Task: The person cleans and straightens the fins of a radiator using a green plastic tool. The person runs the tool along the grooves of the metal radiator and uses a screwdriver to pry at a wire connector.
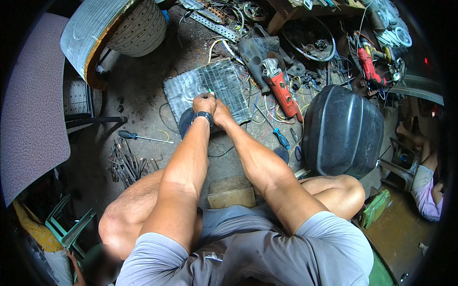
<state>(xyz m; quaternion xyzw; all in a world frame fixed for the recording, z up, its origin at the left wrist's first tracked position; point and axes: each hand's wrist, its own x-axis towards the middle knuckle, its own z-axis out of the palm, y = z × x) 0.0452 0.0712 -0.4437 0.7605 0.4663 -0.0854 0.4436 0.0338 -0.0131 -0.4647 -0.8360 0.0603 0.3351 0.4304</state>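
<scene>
Your hands (205, 103) are huddling over a ribbed, grey square panel (226, 78), grip impossible to tell. Uneven pressing could be tipping it.

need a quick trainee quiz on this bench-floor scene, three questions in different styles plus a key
1. Which hand has the dark wristwatch at its wrist?
2. True or false: the red angle grinder lies to the right of the gray ribbed panel.
3. Which of these lies nearest the pile of bent metal rods?
A) the large black case
B) a blue-handled screwdriver
C) the red angle grinder

Key:
1. The left hand.
2. True.
3. B.
</scene>
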